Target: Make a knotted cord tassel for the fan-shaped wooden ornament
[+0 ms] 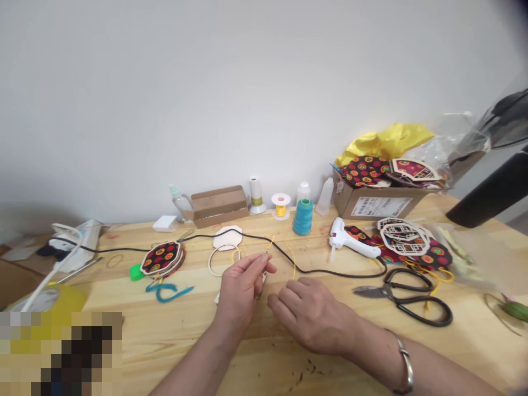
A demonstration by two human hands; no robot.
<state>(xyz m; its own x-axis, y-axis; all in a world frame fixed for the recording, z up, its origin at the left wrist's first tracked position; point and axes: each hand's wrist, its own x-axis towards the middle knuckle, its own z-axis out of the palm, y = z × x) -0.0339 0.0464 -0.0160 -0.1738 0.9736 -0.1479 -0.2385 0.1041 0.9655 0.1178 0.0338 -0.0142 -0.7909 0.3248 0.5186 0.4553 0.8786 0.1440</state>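
Observation:
My left hand (243, 286) is closed in a pinch over the wooden table (173, 335), holding a thin yellow cord (271, 243) that sticks up from the fingertips. The cord loops right and drops down as a yellow strand (294, 265) toward my right hand (311, 313). That hand lies knuckles up with its fingers curled under; what it holds is hidden. A silver bracelet (406, 366) is on its wrist. A white ring (220, 259) lies just behind my left hand.
A black cable (325, 271) runs across the table to a white glue gun (350, 242). Black scissors (406, 297) lie at right. Patterned fabric pieces (161, 257), a teal thread cone (303, 216), a yellow spool (281, 207), bottles and cardboard boxes (381, 204) stand behind.

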